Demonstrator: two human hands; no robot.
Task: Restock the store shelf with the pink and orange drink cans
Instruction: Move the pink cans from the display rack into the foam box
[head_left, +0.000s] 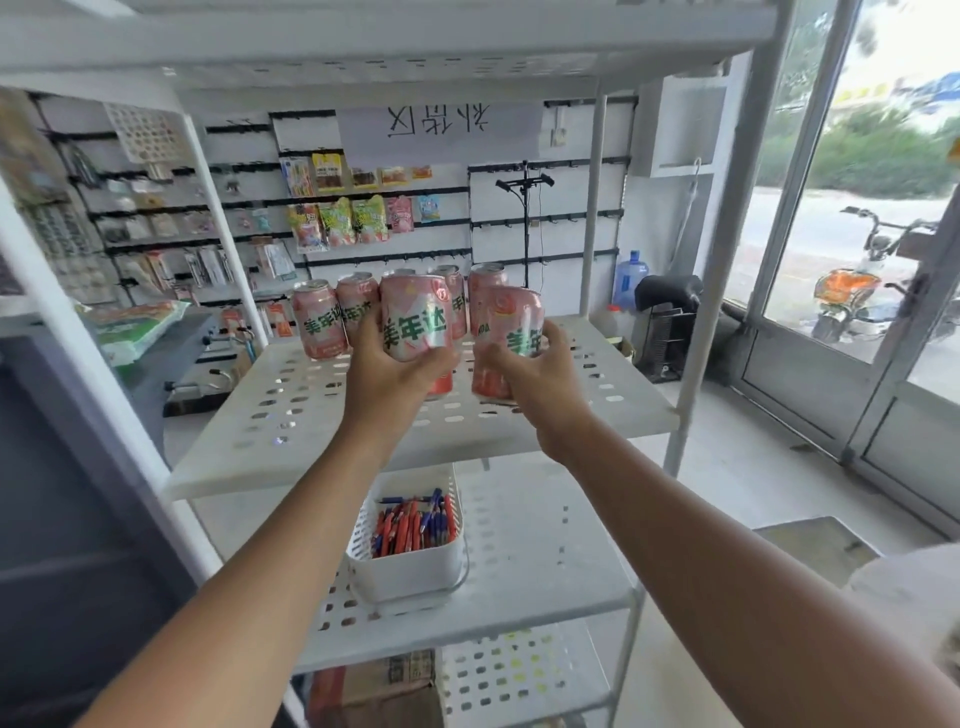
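Head view, both arms extended toward the middle shelf (270, 415) of a white perforated rack. Left hand (395, 376) is wrapped around a pink and orange can (415, 319), fingers curled at its lower half, can roughly upright, green lettering facing the camera. Right hand (543, 387) grasps a second can (506, 338) of the same kind, tilted with its top leaning right. The two held cans sit just beside each other over the shelf's centre (cannot tell whether their bases touch the surface). Behind them a row of matching cans (317, 322) stands upright along the shelf's rear edge. On the shelf below: a white slotted basket (410, 571) holding red and blue pens (415, 525). Bottom tier: a cardboard box (389, 680). Blue water jug (629, 275) on the floor beyond the rack, right side.
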